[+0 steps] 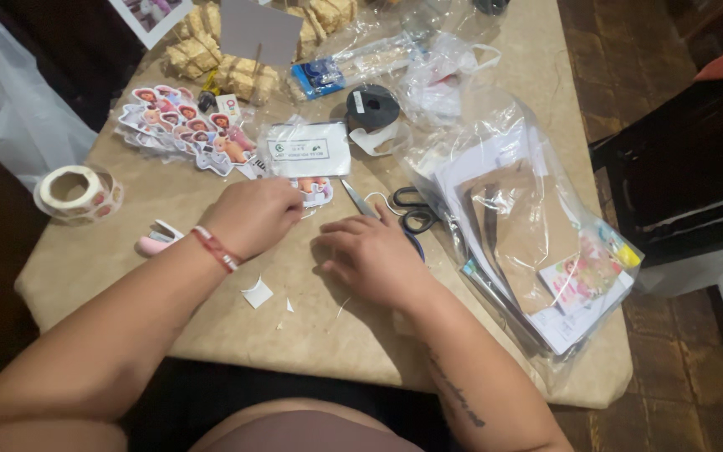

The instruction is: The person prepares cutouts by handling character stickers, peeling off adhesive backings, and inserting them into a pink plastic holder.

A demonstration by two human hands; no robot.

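- The beige table [211, 326] carries everything.
- A clear plastic bag of paper sheets [537, 243] lies at the right.
- The right hand [374, 255] rests palm down, fingers loosely spread, beside the black-handled scissors [412, 213]; it grips nothing.
- The left hand [253, 216] is curled, pinching a small cartoon cutout [315, 191] just beyond its fingertips.
- A sticker roll [77, 192] sits far left.

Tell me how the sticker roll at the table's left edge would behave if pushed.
The sticker roll lies flat on its side, so it would probably slide, not roll. Its hollow core suggests it is light. It sits near the table edge, so it could drop off.
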